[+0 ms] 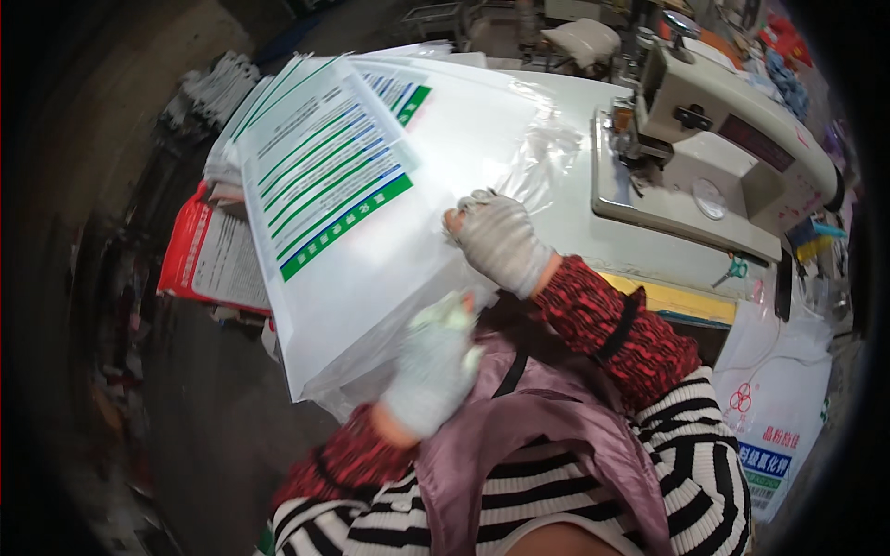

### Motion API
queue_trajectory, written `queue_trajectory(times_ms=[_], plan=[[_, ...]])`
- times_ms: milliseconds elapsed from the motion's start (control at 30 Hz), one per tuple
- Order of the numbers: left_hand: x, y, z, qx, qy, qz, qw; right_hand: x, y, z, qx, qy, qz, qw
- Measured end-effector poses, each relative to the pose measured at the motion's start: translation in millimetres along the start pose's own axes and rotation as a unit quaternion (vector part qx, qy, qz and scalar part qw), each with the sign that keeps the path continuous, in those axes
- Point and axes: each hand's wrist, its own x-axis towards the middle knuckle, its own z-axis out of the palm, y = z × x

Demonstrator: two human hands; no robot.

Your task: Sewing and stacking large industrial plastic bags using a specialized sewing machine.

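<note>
A large white woven sack (371,269) with green and blue print lies across the table at a slant. Clear plastic film (371,357) sticks out along its near edge. My right hand (501,236), in a pale fingerless glove, is closed with curled fingers at the sack's right side. Closer to my body, my left hand (431,366) is gloved too and smeared by motion beside the clear film. Whether its fingers grip the film cannot be seen.
A cream sewing machine (714,139) stands at the right of the table, with small green-handled scissors (732,271) in front of it. Left of the table are a red and white bag (218,255) and a bundle of white sacks (218,88). Another printed sack (774,389) hangs at the right.
</note>
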Motion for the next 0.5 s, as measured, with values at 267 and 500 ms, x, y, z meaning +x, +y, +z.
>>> queue_trajectory(times_ms=[267,500], plan=[[-49.6,-113.5,-43.1,0.239,-0.234,-0.226,0.915,-89.7,25.2,-18.0,0.084,-0.037,0.005,0.996],[-74.9,-138.6,-66.0,0.324,-0.112,-0.346,0.873,-70.1,-5.5,-7.0,-0.065,-0.141,0.041,0.987]])
